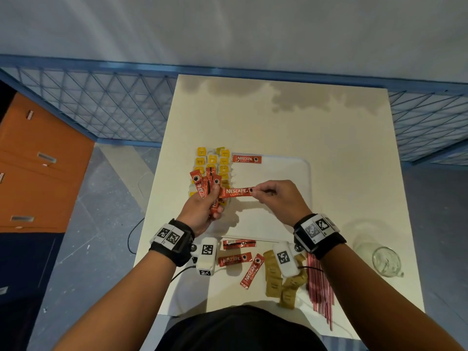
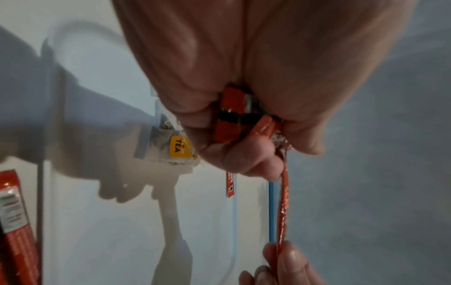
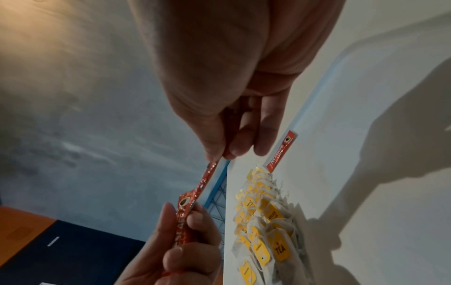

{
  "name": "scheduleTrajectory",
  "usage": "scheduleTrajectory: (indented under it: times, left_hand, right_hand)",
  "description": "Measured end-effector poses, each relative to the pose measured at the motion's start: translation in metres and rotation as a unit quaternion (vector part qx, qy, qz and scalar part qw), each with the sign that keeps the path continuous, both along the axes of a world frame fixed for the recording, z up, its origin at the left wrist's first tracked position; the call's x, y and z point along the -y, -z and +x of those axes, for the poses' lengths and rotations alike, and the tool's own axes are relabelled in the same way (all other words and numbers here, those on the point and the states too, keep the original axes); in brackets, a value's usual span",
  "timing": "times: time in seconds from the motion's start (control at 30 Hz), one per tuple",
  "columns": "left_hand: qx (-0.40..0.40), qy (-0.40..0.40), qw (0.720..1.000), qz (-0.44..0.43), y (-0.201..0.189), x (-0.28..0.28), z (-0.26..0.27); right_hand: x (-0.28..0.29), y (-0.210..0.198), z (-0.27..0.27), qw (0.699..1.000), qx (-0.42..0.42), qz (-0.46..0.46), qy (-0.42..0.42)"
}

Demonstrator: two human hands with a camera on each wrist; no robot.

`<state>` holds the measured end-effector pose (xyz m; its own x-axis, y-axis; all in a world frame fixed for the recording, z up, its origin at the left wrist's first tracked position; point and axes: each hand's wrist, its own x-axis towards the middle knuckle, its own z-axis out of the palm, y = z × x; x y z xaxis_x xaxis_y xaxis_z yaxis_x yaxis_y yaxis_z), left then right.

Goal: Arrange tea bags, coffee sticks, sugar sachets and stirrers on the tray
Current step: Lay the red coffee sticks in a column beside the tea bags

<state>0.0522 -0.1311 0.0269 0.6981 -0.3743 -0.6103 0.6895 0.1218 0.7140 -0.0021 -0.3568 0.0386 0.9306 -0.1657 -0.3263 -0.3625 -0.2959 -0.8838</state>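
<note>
One coffee stick [image 1: 236, 192] pinched between both hands, level above the tray [image 1: 302, 173].
Right hand [image 1: 277, 198] grips its end; left hand [image 1: 202, 211] clutches a fanned bundle of sticks [image 1: 206, 184] too. Tea bags [image 1: 215, 160] line the tray's left edge on the cream bench [image 1: 342, 148], blue mesh fencing [image 1: 101, 105] behind; both wrists hover.

You are working in what looks like a staged recording or lab space, not a home kitchen. A blue wire-mesh fence [image 1: 106, 105] encloses the far and right sides. A plain cream worktop [image 1: 291, 127] stands against a bare white wall [image 1: 228, 29]. Orange drawer units [image 1: 38, 168] line the left, on a grey floor [image 1: 101, 198].
</note>
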Motion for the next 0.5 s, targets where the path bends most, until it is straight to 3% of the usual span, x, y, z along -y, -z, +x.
scheduleTrajectory:
  times: [0.2,0.5]
  left_hand:
    - [0.055,0.023,0.995,0.080,0.003,0.005,0.003]
    - [0.008,-0.015,0.998,0.067,0.009,-0.002,0.014]
  right_hand:
    - [-0.003,0.006,0.004,0.995,-0.039,0.077,0.043]
    - [0.022,0.045,0.055,0.988,-0.067,0.022,0.139]
